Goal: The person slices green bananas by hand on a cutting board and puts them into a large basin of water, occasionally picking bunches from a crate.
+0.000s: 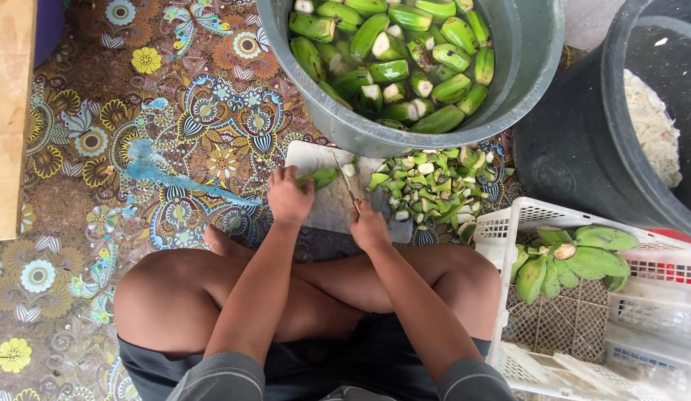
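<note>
Bright, even daylight; soft shadows, sharp focus.

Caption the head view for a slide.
Left hand steadies a green banana on a board; right hand cuts with a knife.

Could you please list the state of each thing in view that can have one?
Left hand: pressing a green banana onto the cutting board.
Right hand: gripping a knife, blade over the board.
Grey bucket: holds cut bananas in water.
Peel pile: heaped right of the board.
White crate: holds one whole bunch.
Black tub: holds pale slices.
</note>
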